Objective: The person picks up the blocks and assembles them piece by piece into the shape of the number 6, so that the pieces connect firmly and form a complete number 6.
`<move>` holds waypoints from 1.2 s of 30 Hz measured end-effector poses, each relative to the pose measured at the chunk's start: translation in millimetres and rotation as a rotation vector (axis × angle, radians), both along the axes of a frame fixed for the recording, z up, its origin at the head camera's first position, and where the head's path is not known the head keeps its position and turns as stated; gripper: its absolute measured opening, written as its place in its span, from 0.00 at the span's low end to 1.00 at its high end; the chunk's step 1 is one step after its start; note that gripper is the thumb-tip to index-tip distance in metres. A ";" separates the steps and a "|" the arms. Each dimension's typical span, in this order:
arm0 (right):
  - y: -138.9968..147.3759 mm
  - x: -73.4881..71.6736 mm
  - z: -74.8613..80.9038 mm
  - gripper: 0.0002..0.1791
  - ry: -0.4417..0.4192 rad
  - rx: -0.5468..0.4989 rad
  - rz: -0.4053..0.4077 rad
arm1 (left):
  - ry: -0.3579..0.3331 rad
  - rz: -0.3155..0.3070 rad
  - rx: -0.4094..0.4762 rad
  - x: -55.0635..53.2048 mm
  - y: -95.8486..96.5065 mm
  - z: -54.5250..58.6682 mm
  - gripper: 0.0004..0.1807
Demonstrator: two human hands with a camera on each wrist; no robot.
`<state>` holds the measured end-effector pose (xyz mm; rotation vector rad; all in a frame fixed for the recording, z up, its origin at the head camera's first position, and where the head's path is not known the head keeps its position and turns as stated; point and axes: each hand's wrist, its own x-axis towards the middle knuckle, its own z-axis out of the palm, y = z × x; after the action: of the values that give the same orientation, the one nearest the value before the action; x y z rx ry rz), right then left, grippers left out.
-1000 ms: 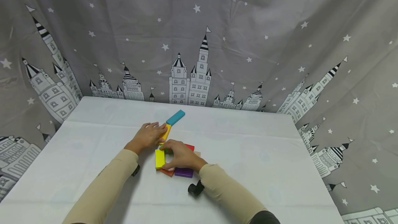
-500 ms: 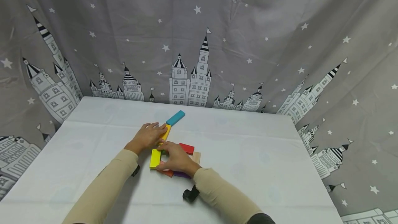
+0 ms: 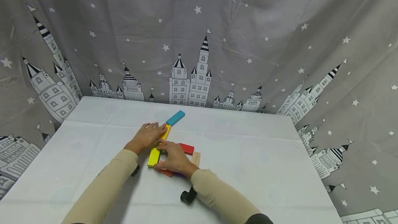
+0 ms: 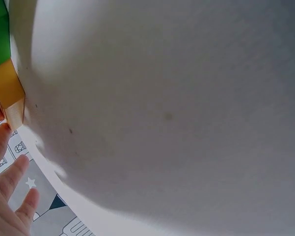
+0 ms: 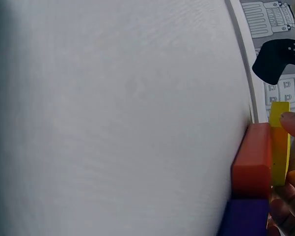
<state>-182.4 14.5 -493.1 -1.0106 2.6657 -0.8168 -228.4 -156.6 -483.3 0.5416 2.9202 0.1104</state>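
My left hand (image 3: 147,137) holds an orange-yellow block (image 3: 167,133) between thumb and index finger; its other fingers stay spread in the left wrist view. A blue block (image 3: 175,118) touches that block's far end. My right hand (image 3: 175,158) pinches a bright yellow block (image 3: 153,157) lengthwise, thumb at the near end, fingertips at the far end. In the right wrist view, the yellow block (image 5: 281,147) stands beside an orange-red block (image 5: 252,162), with a purple block (image 5: 244,217) adjoining. A green block (image 3: 163,152) is mostly hidden under my right fingers.
A red block (image 3: 187,148) and a plain wood block (image 3: 196,158) lie to the right of my right hand. All the blocks lie on a white-covered table (image 3: 248,168). Behind it hangs a grey curtain (image 3: 236,27) with castles and stars.
My right hand has shifted the bright yellow block left and turned it slightly, its near end swinging left. More of the red and wood blocks shows now. My left hand has stayed still.
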 end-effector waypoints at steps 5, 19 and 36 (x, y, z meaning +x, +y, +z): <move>-1.8 0.8 -2.7 0.33 0.034 0.023 0.008 | 0.004 -0.008 0.005 0.7 0.1 0.3 0.34; -6.0 3.5 -0.4 0.32 0.124 0.109 0.022 | -0.012 0.003 -0.008 1.5 0.6 1.2 0.33; -6.0 2.8 3.1 0.31 0.150 0.153 0.053 | -0.022 0.013 -0.005 1.4 1.3 2.2 0.33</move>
<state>-179.6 8.4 -490.0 -1.1395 2.7601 -0.5363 -227.0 -155.3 -481.2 0.5175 2.9025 0.1100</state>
